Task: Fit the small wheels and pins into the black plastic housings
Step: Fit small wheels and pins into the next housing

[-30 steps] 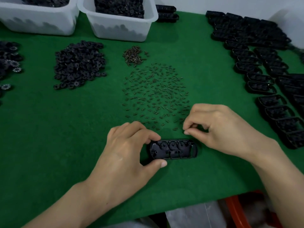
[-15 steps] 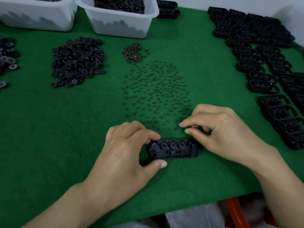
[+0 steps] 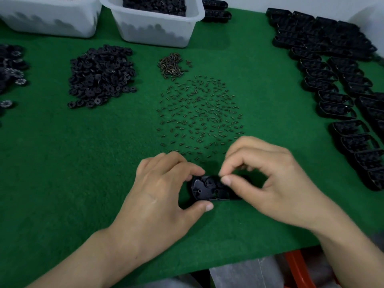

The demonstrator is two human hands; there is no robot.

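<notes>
Green felt covers the counter, and near its front edge we see the housing lying flat. Our left hand grips its left end between thumb and forefinger. Our right hand pinches thumb and forefinger together over its middle; holding what, we cannot tell. Just behind lie scattered pins, with wheels heaped far left.

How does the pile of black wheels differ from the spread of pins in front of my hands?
The black wheels are round discs heaped in a dense pile; the pins are thin short rods scattered flat, mostly apart. The wheels lie left of the pins. Both sit loose on the green mat.
</notes>
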